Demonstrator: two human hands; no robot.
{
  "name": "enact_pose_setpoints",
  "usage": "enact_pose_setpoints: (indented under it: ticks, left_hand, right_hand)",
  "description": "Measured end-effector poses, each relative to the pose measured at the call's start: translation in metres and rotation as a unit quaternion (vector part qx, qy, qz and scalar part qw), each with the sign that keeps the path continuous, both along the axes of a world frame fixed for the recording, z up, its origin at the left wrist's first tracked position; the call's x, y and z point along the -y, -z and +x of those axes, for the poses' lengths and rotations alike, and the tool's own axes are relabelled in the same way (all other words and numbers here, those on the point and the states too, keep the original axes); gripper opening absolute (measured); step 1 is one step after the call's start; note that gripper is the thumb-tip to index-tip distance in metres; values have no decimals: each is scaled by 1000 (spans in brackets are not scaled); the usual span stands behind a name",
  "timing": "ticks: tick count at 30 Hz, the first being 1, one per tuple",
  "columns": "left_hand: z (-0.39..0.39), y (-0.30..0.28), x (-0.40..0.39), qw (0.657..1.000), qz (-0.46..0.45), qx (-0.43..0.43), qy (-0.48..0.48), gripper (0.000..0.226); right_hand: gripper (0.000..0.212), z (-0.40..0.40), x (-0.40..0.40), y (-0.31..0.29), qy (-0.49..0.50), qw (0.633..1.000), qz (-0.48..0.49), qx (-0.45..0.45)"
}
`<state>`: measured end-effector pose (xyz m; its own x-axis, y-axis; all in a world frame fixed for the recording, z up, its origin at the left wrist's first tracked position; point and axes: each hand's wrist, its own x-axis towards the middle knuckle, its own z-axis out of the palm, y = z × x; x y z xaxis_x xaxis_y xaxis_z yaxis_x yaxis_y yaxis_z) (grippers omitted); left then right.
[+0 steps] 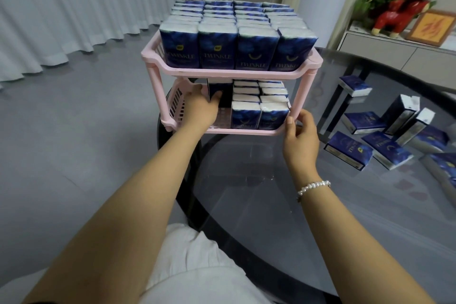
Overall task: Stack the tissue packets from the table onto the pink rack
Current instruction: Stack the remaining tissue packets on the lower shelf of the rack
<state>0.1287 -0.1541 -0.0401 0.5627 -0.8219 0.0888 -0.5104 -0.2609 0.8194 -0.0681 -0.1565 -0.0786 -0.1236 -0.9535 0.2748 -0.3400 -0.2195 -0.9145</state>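
Observation:
A pink two-tier rack (pixel 222 73) stands on the far left part of a round glass table (pixel 271 192). Its top tier is packed with several rows of upright dark-blue tissue packets (pixel 237 32). The lower tier holds two rows of packets (pixel 260 108) on its right half. My left hand (pixel 201 106) reaches into the lower tier's left half and holds one packet (pixel 219 92) upright against those rows. My right hand (pixel 299 136) grips the rack's lower front-right corner. Several loose packets (pixel 385 136) lie on the table to the right.
A white sideboard (pixel 385 52) at the back right carries a red horse figure (pixel 399 16), a framed picture (pixel 430 27) and green plants. White curtains (pixel 74 7) hang at the left over a grey floor. My lap in white cloth (pixel 197 266) fills the bottom.

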Motion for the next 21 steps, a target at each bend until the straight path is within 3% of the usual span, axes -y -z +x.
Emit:
enact_pose_setpoints:
  ticks: [5, 9, 13, 17, 21]
  left_hand:
    - [-18, -11, -28, 999, -31, 9, -17, 37]
    - [-43, -22, -54, 993, -108, 16, 46, 19]
    - [-75, -31, -68, 989, -103, 15, 109, 5]
    - [-110, -33, -68, 986, -78, -19, 149, 9]
    - [-146, -30, -62, 984, -32, -45, 169, 14]
  right_hand:
    - [16, -1, -7, -5, -7, 1000, 7, 13]
    - [26, -7, -15, -18, -27, 998, 43, 25]
    - [33, -32, -27, -30, -21, 999, 43, 12]
    - [31, -70, -28, -27, 19, 997, 25, -74]
    - [35, -107, -22, -24, 59, 962, 39, -265]
